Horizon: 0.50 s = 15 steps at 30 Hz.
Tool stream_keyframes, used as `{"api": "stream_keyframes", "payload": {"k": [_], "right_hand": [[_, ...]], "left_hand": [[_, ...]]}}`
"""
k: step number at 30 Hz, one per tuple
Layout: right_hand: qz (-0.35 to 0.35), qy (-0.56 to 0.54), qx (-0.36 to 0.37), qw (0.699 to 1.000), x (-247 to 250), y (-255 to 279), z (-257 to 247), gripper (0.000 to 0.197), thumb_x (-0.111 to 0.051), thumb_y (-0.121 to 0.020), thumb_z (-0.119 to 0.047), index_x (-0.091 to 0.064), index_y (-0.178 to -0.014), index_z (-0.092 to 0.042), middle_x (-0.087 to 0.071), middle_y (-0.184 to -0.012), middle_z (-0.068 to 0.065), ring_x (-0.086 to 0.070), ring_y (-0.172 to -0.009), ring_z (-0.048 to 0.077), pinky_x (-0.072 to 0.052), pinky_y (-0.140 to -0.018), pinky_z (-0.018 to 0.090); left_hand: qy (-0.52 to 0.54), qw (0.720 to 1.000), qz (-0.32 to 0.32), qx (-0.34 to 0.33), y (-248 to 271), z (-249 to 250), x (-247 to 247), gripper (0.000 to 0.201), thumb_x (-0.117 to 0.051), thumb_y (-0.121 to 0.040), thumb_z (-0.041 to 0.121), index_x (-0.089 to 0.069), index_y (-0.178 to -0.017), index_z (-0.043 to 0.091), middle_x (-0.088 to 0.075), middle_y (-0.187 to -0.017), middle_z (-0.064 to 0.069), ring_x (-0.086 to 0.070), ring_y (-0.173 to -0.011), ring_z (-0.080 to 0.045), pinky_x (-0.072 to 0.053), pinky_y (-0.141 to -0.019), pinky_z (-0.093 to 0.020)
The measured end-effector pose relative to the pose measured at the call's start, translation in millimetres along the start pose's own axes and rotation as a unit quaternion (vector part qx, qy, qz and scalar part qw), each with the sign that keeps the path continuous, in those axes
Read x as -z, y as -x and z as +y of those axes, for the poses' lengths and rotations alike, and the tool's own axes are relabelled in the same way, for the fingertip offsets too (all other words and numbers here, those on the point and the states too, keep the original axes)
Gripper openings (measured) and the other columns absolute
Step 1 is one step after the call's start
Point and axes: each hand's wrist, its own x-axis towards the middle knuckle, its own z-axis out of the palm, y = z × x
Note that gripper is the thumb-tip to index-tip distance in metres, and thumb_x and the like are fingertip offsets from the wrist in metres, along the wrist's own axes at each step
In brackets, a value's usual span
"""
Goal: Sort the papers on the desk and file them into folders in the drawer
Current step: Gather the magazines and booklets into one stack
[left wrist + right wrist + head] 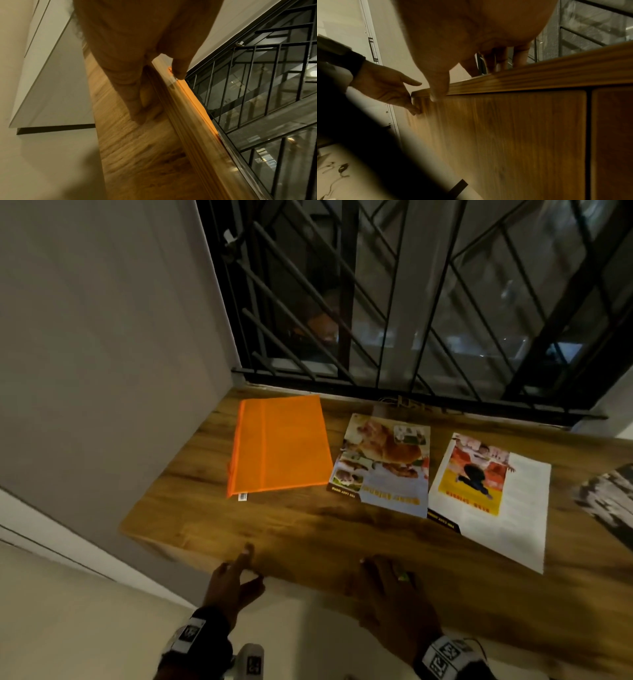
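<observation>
Two loose pages (383, 465) lie mid-desk (291, 529), orange folder (279, 445) at their 9 o'clock. Thin, limp, likely slippery; lift by a corner. Left hand (231, 585) at 7 o'clock, fingers spread, empty. Right hand (394, 601) flat on the near edge, fingers straight.

Table (308, 525): wood-grain, smooth, slight sheen. Orange folder (279, 445): translucent plastic. Pages (387, 463): glossy printed paper. Window grille (394, 302): dark metal.

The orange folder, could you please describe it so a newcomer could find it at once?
Start at the wooden desk below the barred window. The orange folder lies flat at its left end, beside two printed pages; it alone is plain and one colour.
</observation>
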Motion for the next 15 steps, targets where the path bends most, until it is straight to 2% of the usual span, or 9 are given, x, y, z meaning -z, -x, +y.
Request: {"api": "stream_keyframes", "payload": {"k": [2, 4, 6, 8, 10, 11, 12, 13, 15], "right_hand": [[0.029, -0.006, 0.026, 0.999, -0.4, -7.9, 11.7, 0.078, -0.061, -0.071, -0.070, -0.056, -0.136, -0.028, -0.056, -0.140, 0.007, -0.058, -0.123, 0.037, -0.045, -0.097, 0.058], [0.067, -0.029, 0.057, 0.996, 8.7, -13.8, 18.7, 0.061, -0.057, -0.079, -0.067, -0.058, -0.132, -0.037, -0.057, -0.140, 0.001, -0.060, -0.123, 0.033, -0.033, -0.104, 0.052], [0.096, -0.066, 0.064, 0.991, 21.1, -19.8, 26.0, 0.054, -0.056, -0.081, -0.064, -0.053, -0.130, -0.043, -0.058, -0.137, -0.006, -0.063, -0.119, 0.025, -0.040, -0.103, 0.047], [0.097, -0.105, 0.051, 0.988, 35.7, -27.4, 32.0, 0.056, -0.051, -0.083, -0.063, -0.043, -0.136, -0.045, -0.055, -0.142, -0.008, -0.063, -0.120, 0.020, -0.050, -0.099, 0.047], [0.103, -0.133, 0.040, 0.985, 45.7, -40.2, 40.4, 0.059, -0.038, -0.090, -0.062, -0.025, -0.145, -0.045, -0.036, -0.156, -0.009, -0.043, -0.140, 0.020, -0.037, -0.113, 0.050], [0.081, -0.143, 0.025, 0.986, 51.9, -48.2, 46.7, 0.061, -0.034, -0.093, -0.062, -0.018, -0.149, -0.044, -0.025, -0.160, -0.010, -0.029, -0.147, 0.019, -0.027, -0.119, 0.048], [0.067, -0.149, 0.011, 0.987, 58.8, -55.7, 53.2, 0.061, -0.033, -0.095, -0.060, -0.021, -0.151, -0.041, -0.022, -0.161, -0.009, -0.025, -0.149, 0.020, -0.023, -0.121, 0.045], [0.073, -0.148, -0.001, 0.986, 65.2, -64.4, 60.5, 0.058, -0.036, -0.096, -0.057, -0.029, -0.150, -0.037, -0.026, -0.160, -0.006, -0.027, -0.148, 0.022, -0.025, -0.120, 0.043], [0.070, -0.138, -0.033, 0.987, 77.9, -80.5, 76.1, 0.055, -0.043, -0.097, -0.053, -0.040, -0.147, -0.030, -0.028, -0.160, -0.001, -0.028, -0.147, 0.024, -0.025, -0.119, 0.043]], "left_hand": [[-0.064, 0.994, 0.078, -0.046, -8.0, 0.9, 0.2, 0.074, -0.080, -0.076, 0.047, -0.045, -0.135, 0.018, -0.054, -0.132, -0.010, -0.056, -0.117, -0.038, -0.051, -0.096, -0.056], [-0.173, 0.970, 0.117, -0.127, -15.1, 6.9, 1.4, 0.091, -0.078, -0.072, 0.056, -0.037, -0.140, 0.013, -0.050, -0.138, -0.012, -0.052, -0.123, -0.038, -0.045, -0.101, -0.056], [-0.267, 0.948, 0.110, -0.135, -15.2, 15.5, -10.1, 0.101, -0.072, -0.076, 0.062, -0.020, -0.148, 0.015, -0.032, -0.152, -0.020, -0.042, -0.133, -0.044, -0.038, -0.107, -0.059], [-0.407, 0.893, 0.124, -0.146, -14.9, 27.6, -23.7, 0.102, -0.064, -0.082, 0.064, -0.009, -0.153, 0.015, -0.006, -0.161, -0.022, -0.016, -0.145, -0.048, -0.024, -0.113, -0.065], [-0.522, 0.813, 0.163, -0.201, -16.1, 40.6, -39.1, 0.095, -0.060, -0.089, 0.055, -0.010, -0.153, 0.006, 0.001, -0.162, -0.024, -0.002, -0.148, -0.045, -0.017, -0.116, -0.064], [-0.539, 0.794, 0.155, -0.234, -14.2, 51.0, -49.2, 0.094, -0.061, -0.089, 0.052, -0.012, -0.153, 0.003, -0.002, -0.161, -0.026, -0.004, -0.148, -0.044, -0.019, -0.115, -0.063], [-0.543, 0.790, 0.128, -0.255, -12.4, 59.7, -60.4, 0.093, -0.063, -0.089, 0.049, -0.014, -0.153, 0.003, -0.006, -0.160, -0.027, -0.008, -0.148, -0.044, -0.022, -0.114, -0.062], [-0.547, 0.785, 0.089, -0.277, -19.2, 62.4, -68.4, 0.091, -0.063, -0.089, 0.047, -0.015, -0.154, 0.005, -0.009, -0.160, -0.026, -0.012, -0.147, -0.043, -0.025, -0.114, -0.061], [-0.602, 0.740, 0.018, -0.299, -22.9, 67.9, -89.2, 0.088, -0.057, -0.091, 0.050, -0.013, -0.156, 0.012, -0.010, -0.163, -0.017, -0.014, -0.149, -0.037, -0.024, -0.115, -0.056]]}}
